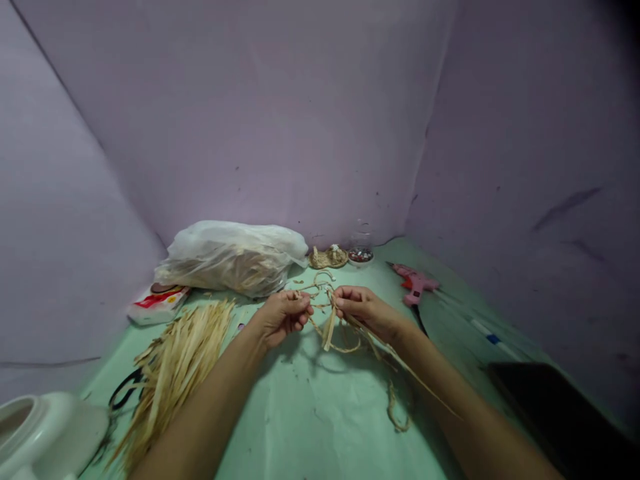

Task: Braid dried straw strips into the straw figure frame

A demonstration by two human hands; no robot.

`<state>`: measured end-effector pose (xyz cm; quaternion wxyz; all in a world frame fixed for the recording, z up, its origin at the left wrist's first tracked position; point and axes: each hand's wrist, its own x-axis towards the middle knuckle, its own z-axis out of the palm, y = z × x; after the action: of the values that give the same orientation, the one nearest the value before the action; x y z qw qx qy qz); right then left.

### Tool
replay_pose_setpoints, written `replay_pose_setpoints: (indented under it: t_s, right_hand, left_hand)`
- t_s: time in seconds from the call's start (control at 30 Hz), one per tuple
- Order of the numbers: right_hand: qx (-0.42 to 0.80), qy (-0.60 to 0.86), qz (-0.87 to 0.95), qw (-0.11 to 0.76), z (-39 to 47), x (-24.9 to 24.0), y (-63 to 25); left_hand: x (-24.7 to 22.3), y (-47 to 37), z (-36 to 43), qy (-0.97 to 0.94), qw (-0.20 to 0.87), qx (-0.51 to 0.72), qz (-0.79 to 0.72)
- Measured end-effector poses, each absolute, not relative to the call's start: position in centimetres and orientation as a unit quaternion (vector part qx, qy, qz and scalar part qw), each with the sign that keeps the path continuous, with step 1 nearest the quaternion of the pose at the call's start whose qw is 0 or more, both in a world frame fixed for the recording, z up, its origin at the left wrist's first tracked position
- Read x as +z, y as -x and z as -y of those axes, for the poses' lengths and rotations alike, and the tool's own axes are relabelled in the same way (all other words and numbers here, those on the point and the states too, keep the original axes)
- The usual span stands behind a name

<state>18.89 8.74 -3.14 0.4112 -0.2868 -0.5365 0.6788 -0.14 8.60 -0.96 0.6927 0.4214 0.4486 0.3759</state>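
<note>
My left hand [286,315] pinches one part of a thin, straw-coloured braided cord [350,348] between thumb and fingers. Level with it on the right, my right hand [365,308] is closed on the cord where loose flat strips [328,331] stick out. A loop of the cord hangs below the hands, and another curls just beyond them. Long thin strands trail from my right hand along the right forearm. One curled cord end [397,417] hangs lower, beside that forearm. My fingertips partly hide the spot where cord and strips meet.
Dry fibre strips [185,353] lie left, partly over black-handled scissors [125,389]. Behind are a plastic bag [235,257], a tissue pack [157,305], a small woven piece [327,257] and a bead container [361,256]. A pink glue gun [414,283] and dark flat object [555,413] lie right.
</note>
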Motion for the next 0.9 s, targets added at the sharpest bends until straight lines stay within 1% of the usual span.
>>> replay_pose_setpoints:
  t_s: [0.1, 0.27, 0.43, 0.57, 0.83, 0.9]
  right_hand:
    - [0.639, 0.323, 0.570, 0.403, -8.5, -2.9, -18.8]
    - [0.585, 0.349, 0.612, 0.401, -8.1, -1.6, -18.9]
    - [0.576, 0.379, 0.619, 0.376, -7.8, -1.6, -17.9]
    - [0.575, 0.375, 0.628, 0.367, -7.7, -2.3, -16.9]
    - [0.582, 0.366, 0.633, 0.357, -7.6, -3.1, -16.3]
    - [0.570, 0.364, 0.658, 0.331, -7.6, -2.5, -16.6]
  left_hand:
    - [-0.9, 1.0, -8.2, -0.433, 0.718, 0.357, -0.412]
    - [-1.3, 1.6, -8.4, -0.481, 0.680, 0.351, -0.428]
    - [-1.5, 1.6, -8.2, -0.502, 0.656, 0.370, -0.426]
    - [-1.4, 1.4, -8.0, -0.507, 0.637, 0.380, -0.440]
    - [-0.9, 0.6, -7.2, -0.544, 0.605, 0.361, -0.455]
    - [-0.9, 0.7, -7.2, -0.546, 0.597, 0.355, -0.469]
